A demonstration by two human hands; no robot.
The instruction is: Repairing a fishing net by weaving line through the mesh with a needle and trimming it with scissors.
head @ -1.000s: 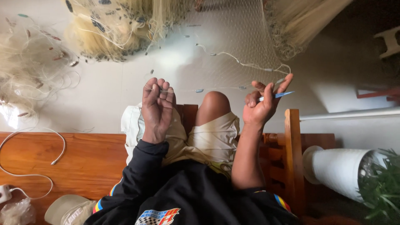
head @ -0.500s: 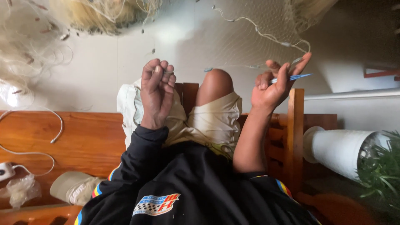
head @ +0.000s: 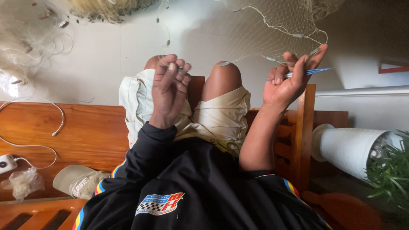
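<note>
The person sits on a wooden bench (head: 85, 132) with both knees drawn up, and a fine pale net (head: 272, 21) hangs in front of them, its corded edge (head: 281, 30) strung with small grey weights and curving down toward the right hand (head: 287, 83). That hand is raised, palm toward the camera, and pinches a thin blue needle (head: 313, 71) between thumb and forefinger, the other fingers half curled behind it. The needle's long axis runs nearly level, tilted a little upward, with its free end pointing out to the right, away from the knees. The corded edge meets the right fingertips from above and to the left, so the net lies just over and beyond this hand, touching it or all but touching; the mesh is too fine to tell which strands are actually gripped. The left hand (head: 170, 91) is held up over the left knee with its back to the camera, fingers bunched together at the tips as if nipping a thread of the net; what it grips cannot be made out. It is well apart from the needle, with the right knee (head: 223, 79) between the two hands, so the right hand is much the nearer to the corded edge. A white cable (head: 51, 123) and a tan cap (head: 79, 181) lie on the bench to the left, and a white pot (head: 349, 149) lies on its side at right.
</note>
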